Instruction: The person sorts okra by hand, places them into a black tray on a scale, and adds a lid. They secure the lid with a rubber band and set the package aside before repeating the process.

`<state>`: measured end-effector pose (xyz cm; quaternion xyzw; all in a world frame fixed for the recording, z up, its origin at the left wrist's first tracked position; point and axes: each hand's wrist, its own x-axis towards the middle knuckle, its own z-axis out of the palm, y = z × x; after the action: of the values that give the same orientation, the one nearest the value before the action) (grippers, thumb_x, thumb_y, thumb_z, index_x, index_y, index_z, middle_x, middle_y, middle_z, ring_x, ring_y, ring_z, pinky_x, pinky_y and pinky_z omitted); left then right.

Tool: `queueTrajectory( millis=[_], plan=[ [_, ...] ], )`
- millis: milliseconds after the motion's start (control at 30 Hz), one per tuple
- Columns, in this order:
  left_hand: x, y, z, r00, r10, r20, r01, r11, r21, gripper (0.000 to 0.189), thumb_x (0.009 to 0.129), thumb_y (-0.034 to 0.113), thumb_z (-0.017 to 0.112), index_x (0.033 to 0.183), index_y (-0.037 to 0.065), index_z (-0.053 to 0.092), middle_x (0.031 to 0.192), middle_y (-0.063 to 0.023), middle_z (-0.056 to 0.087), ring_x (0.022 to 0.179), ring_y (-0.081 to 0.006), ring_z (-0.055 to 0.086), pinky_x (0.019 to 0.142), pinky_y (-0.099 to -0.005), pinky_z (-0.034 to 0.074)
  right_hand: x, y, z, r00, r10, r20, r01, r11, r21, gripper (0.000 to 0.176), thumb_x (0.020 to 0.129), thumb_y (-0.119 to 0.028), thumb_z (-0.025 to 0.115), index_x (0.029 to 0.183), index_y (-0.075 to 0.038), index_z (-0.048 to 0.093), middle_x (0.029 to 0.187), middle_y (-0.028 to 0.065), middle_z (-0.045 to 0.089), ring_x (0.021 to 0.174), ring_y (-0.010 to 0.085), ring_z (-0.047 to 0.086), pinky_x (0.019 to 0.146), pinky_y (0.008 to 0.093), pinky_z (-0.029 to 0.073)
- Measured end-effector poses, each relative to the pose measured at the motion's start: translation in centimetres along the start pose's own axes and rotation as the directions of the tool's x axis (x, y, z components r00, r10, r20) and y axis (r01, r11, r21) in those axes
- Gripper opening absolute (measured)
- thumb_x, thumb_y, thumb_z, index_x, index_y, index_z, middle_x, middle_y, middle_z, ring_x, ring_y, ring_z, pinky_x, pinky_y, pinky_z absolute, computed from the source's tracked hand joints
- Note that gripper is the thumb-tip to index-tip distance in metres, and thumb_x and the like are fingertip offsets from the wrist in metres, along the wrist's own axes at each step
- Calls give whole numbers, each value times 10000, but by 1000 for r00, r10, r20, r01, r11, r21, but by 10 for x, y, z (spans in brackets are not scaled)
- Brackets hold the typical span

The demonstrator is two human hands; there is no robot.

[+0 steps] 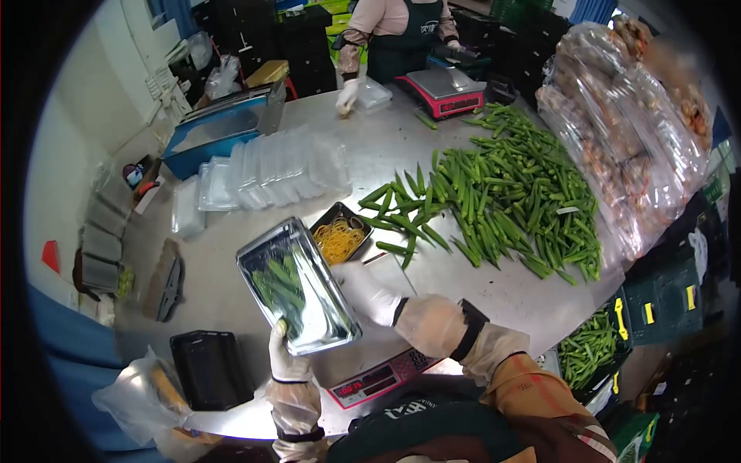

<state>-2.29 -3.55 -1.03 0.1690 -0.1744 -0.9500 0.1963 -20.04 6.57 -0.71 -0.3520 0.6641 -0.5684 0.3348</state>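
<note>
My left hand (289,359), in a white glove, grips the lower left edge of a clear-lidded box of okra (282,282), its thumb on the lid. The box is tilted above the table, with green pods showing through the shiny plastic. My right hand (369,293), also gloved, is at the box's right side, close to a black tray of yellow rubber bands (337,241). Its fingers are blurred and partly hidden, so their grip does not show. Below the hands, a red digital scale (386,378) is partly covered by my arm and apron.
A large okra heap (513,193) covers the right of the steel table. Clear lids (270,170) are stacked at left; a black tray (207,370) lies at front left. Across the table, a person (401,38) stands beside another red scale (444,91). Bulky plastic bags (625,131) stand at right.
</note>
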Motion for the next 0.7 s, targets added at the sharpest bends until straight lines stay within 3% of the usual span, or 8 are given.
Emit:
queueTrajectory(
  millis=[67, 100, 133, 300, 400, 500, 633, 700],
  plan=[
    [3, 6, -5, 993, 98, -58, -98, 995, 3, 480, 892, 254, 622, 1317, 59, 515, 1248, -100, 616, 1117, -271, 603, 966, -439, 474, 3, -26, -20, 924, 383, -4, -228, 559, 797, 204, 903, -84, 598, 1065, 7, 683, 949, 61, 703, 868, 119, 627, 783, 248, 502],
    [0, 14, -6, 991, 130, -41, -129, 992, 13, 533, 883, 311, 631, 1342, 73, 502, 1296, -95, 589, 1163, -289, 574, 998, -485, 443, 13, -25, -30, 961, 206, -184, -108, 893, 437, 202, 860, -78, 658, 1039, 8, 696, 992, 67, 701, 900, 122, 630, 798, 261, 502],
    [-3, 23, -4, 986, 163, -20, -163, 986, 20, 586, 875, 368, 641, 1367, 87, 489, 1344, -89, 563, 1208, -308, 545, 1030, -532, 413, 26, -20, -40, 964, -59, -258, 50, 998, -39, 212, 818, -72, 718, 1013, 9, 709, 1036, 73, 700, 932, 125, 633, 813, 275, 502],
    [-35, 46, 29, 905, 424, 24, -424, 905, 20, 597, 850, 392, 677, 1342, 100, 511, 1289, -99, 595, 1148, -289, 589, 978, -516, 478, 64, -6, -70, 859, -295, -419, 185, 941, -285, 175, 746, -140, 769, 884, -34, 753, 1195, 144, 651, 1054, 250, 629, 903, 331, 479],
    [-48, 47, 25, 882, 471, -6, -467, 877, 111, 608, 853, 458, 646, 1338, 117, 511, 1270, -103, 603, 1104, -310, 614, 930, -542, 507, 57, -13, -61, 924, -97, -370, 119, 992, 37, 183, 777, -108, 763, 931, -11, 738, 975, 102, 726, 874, 215, 684, 794, 290, 511],
    [-51, 35, 13, 901, 429, -57, -423, 901, 98, 639, 849, 463, 641, 1361, 113, 487, 1291, -116, 584, 1107, -333, 610, 914, -575, 503, 66, 12, -53, 885, -191, -425, 158, 981, -112, 168, 799, -76, 751, 945, 5, 732, 865, 65, 736, 774, 146, 675, 733, 263, 514],
    [-52, 17, 15, 922, 377, -90, -370, 925, 82, 645, 828, 406, 676, 1345, 64, 497, 1264, -118, 606, 1112, -301, 609, 962, -494, 490, 73, 9, -61, 957, 30, -288, 59, 954, 295, 168, 805, -95, 758, 935, 10, 736, 853, 44, 725, 752, 98, 642, 719, 261, 511],
    [-50, 14, 11, 926, 364, -105, -357, 931, 80, 647, 824, 407, 679, 1342, 64, 499, 1260, -119, 609, 1100, -301, 617, 947, -494, 501, 76, 15, -69, 974, 31, -225, 15, 980, 200, 191, 830, -74, 735, 995, 20, 722, 897, 54, 722, 803, 106, 644, 753, 252, 509]
  ],
)
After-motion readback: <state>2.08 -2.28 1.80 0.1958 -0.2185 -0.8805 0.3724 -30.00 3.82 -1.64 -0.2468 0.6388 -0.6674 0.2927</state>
